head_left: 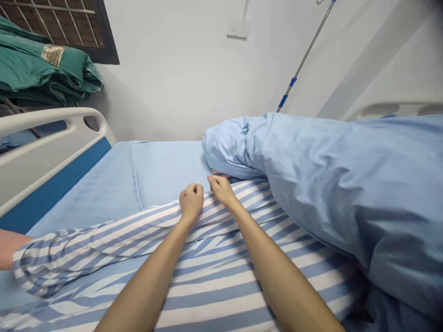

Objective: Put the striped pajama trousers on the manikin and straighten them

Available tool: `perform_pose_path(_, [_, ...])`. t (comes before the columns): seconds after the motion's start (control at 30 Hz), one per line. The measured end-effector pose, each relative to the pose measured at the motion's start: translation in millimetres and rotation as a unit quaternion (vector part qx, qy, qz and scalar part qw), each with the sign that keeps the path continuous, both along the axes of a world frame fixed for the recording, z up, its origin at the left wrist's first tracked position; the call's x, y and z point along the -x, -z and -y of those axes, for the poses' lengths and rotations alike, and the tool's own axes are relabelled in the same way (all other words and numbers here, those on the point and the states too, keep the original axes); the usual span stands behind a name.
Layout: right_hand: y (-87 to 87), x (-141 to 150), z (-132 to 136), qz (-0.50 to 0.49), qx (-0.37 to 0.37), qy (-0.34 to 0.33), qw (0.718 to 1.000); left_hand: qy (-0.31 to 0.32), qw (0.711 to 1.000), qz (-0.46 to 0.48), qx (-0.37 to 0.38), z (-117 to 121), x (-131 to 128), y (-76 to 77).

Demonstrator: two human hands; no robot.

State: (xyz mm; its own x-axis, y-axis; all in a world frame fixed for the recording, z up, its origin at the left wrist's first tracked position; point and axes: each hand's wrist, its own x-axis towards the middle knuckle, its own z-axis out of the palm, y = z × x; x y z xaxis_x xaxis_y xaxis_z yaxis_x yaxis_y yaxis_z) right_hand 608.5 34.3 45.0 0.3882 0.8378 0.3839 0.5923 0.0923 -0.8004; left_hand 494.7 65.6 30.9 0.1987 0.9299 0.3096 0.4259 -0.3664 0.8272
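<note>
My left hand [192, 201] is curled into a fist on the far side of a blue-and-white striped trouser leg [134, 233]. Just to its right, my right hand [222, 189] is also closed in a fist over the same leg, near the edge of the duvet. Nothing shows in either fist, and the fabric around them is not visibly pulled up. Bare skin of a person lying on the bed [12, 249] emerges from the cuff at the left. More striped cloth [214, 295] spreads under my forearms.
A bunched light-blue duvet [321, 184] covers the right side. The bed's blue sheet [166, 161] reaches the white wall. At the left stands a bed end board [44, 152], with folded green cloth [44, 69] behind it. A metal pole [308, 50] rises beyond the duvet.
</note>
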Motion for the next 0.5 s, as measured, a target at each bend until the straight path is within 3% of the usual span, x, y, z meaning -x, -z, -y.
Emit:
perform_pose_path(0.2, [0.3, -3.2, -0.6, -0.048, -0.029, 0.009, 0.998, -0.003, 1.0, -0.012, 0.003, 0.6, -2.3, 1.3])
perform_pose_path(0.3, [0.1, -5.2, -1.0, -0.085, -0.048, 0.012, 0.995, 0.007, 1.0, 0.014, 0.021, -2.9, -7.2, -6.2])
perform_pose_path(0.5, [3.3, -13.0, -5.9, -0.195, -0.095, -0.009, 0.976, 0.053, 0.965, 0.233, 0.104, -5.4, -47.0, -36.0])
